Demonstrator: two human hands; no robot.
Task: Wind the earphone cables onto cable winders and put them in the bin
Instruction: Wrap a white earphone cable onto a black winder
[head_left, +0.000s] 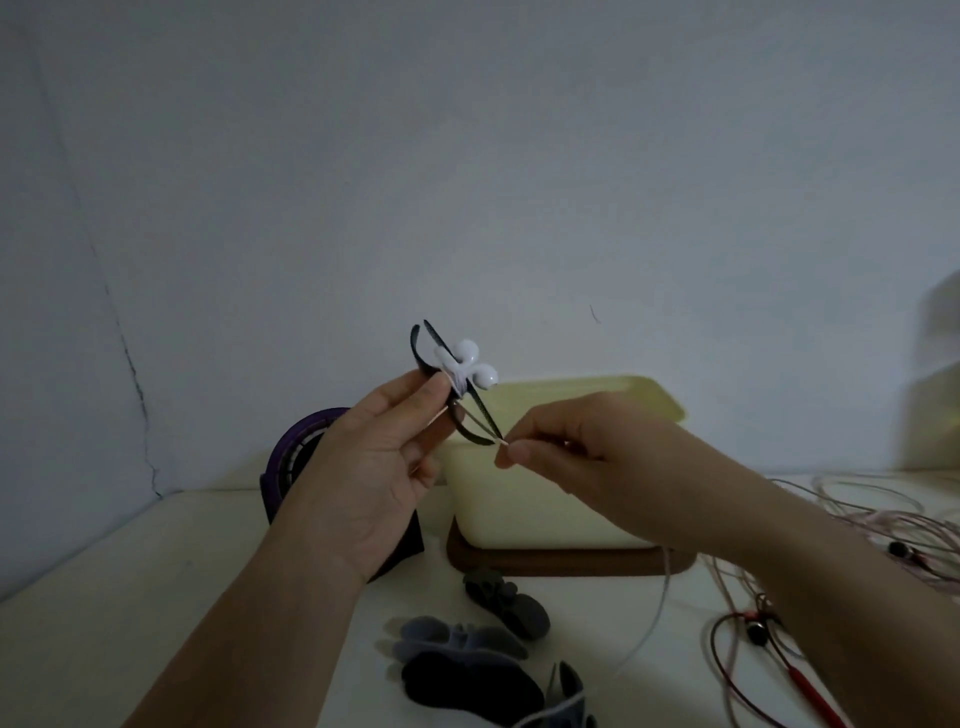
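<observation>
Left hand (374, 467) pinches the black cable winder (477, 430) up in front of the cream bin (571, 499), white earbuds (470, 358) on top, prob to keep the wings free. Right hand (571, 452) pinches the cable end (503, 442) at the lower wing, tucking it in imo.

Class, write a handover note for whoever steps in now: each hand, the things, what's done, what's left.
Left hand grips the black winder, white earbuds at its centre. Right hand pinches the cable's tail by the winder's lower tip.
Bin stands behind, spare winders in front, red earphones and pink cables loose at right.
Done: white set looks nearly wound. To do: tuck tail, bin it, wind the rest.
</observation>
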